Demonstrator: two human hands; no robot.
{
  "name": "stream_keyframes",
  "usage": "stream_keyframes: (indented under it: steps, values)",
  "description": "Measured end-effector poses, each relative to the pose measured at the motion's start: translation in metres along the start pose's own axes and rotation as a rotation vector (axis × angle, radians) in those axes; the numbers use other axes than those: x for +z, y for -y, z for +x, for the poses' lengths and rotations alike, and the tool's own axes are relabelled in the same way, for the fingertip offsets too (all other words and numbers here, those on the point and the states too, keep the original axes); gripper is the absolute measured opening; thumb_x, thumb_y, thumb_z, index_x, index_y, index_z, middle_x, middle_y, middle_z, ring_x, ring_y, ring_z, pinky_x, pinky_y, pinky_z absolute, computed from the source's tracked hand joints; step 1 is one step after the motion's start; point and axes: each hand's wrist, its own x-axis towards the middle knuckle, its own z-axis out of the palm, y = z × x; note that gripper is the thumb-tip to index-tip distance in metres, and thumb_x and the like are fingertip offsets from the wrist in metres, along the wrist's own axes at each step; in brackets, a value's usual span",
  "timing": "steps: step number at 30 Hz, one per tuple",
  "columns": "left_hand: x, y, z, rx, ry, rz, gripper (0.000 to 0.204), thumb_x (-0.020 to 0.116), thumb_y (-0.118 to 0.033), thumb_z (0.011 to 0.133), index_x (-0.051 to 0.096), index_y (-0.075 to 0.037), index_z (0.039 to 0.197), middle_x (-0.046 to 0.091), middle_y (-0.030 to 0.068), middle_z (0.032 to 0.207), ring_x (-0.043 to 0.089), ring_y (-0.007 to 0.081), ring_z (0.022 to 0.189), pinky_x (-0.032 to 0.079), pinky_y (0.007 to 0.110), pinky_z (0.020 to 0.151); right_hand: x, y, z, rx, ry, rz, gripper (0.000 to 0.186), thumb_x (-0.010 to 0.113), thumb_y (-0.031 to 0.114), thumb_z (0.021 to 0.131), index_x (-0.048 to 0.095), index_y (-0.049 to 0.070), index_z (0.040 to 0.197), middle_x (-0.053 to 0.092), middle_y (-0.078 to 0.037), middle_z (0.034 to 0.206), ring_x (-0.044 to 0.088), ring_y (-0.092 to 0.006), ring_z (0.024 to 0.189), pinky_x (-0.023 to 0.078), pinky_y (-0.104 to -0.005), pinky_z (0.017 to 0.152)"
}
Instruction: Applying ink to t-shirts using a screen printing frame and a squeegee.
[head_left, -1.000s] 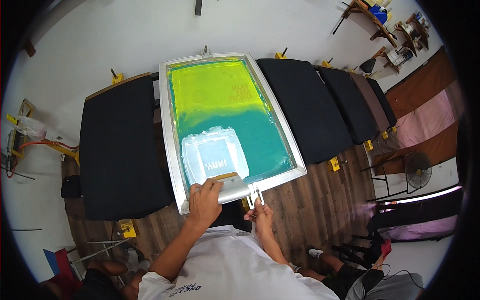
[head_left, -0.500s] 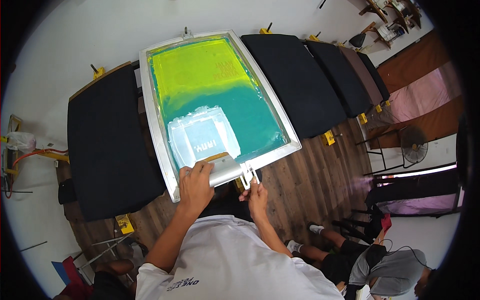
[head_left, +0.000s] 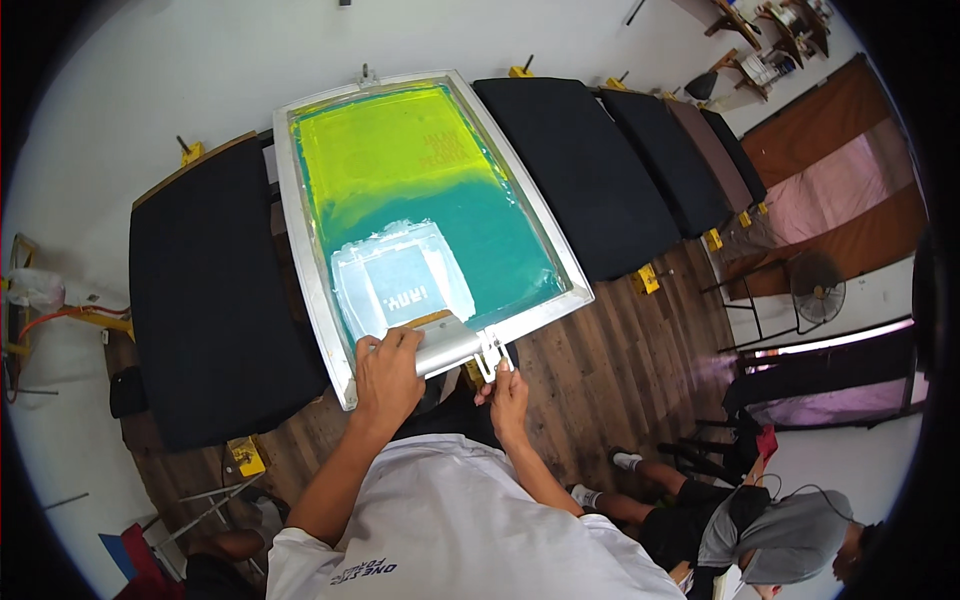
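Note:
A screen-printing frame (head_left: 525, 205) with silver edges lies ahead, its mesh coated yellow-green and teal, with a pale blue patch (head_left: 390, 275) low on the left. My left hand (head_left: 388, 375) grips a metal squeegee (head_left: 448, 350) with a tan blade at the frame's near edge, fingers bent over it. My right hand (head_left: 508, 398) is closed, thumb and fingers on a white slotted bracket (head_left: 492, 362) at the squeegee's right end, at the near rim.
Black platens (head_left: 205, 290) on yellow brackets flank the screen along a row. A standing fan (head_left: 817, 287) is at the right. Co-workers sit low at right (head_left: 775, 535) and left (head_left: 225, 555). Wall shelves (head_left: 785, 35) hold small items.
The whole scene has shifted up and left in the picture, showing more of the co-worker at right. Both my hands keep their holds, with little change relative to the screen.

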Motion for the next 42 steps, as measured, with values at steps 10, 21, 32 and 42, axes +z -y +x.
stream_keyframes:
  steps: [10,21,32,42]
  values:
    - [0.009,0.003,-0.002,-0.027,0.003,0.015,0.050,0.071,0.002,0.064,0.066,-0.004,0.113,0.066,0.0135,0.112,0.061,0.0290,0.102,0.039,0.040,0.093,-0.003,0.000,0.005,-0.048,-0.029,-0.061,0.044,0.051,0.043,0.101,0.049,0.006,0.077,0.050,-0.002,0.057,0.050,-0.0100,0.047,0.043,-0.0250,0.044]
    - [0.012,0.001,-0.008,-0.008,-0.058,0.013,0.048,0.070,0.004,0.065,0.066,-0.003,0.112,0.066,0.0136,0.111,0.066,0.0280,0.093,0.039,0.040,0.093,0.000,0.003,0.000,-0.077,-0.045,-0.023,0.042,0.051,0.042,0.101,0.053,0.006,0.079,0.051,-0.002,0.058,0.050,-0.0097,0.048,0.044,-0.0250,0.044]
    - [0.011,0.003,-0.004,-0.012,-0.020,0.027,0.047,0.070,0.002,0.066,0.067,-0.004,0.113,0.067,0.0125,0.110,0.065,0.0267,0.095,0.039,0.039,0.093,-0.003,-0.006,0.007,-0.081,-0.012,0.026,0.042,0.051,0.041,0.102,0.056,0.003,0.085,0.051,-0.002,0.057,0.050,-0.0095,0.047,0.045,-0.0249,0.043]
    - [0.006,0.001,-0.003,-0.027,0.028,0.047,0.048,0.070,0.002,0.066,0.066,-0.004,0.114,0.066,0.0136,0.108,0.065,0.0283,0.094,0.040,0.039,0.092,-0.010,-0.003,0.008,0.027,0.051,0.025,0.039,0.051,0.042,0.101,0.055,0.006,0.087,0.054,-0.002,0.062,0.053,-0.0112,0.053,0.048,-0.0260,0.050]
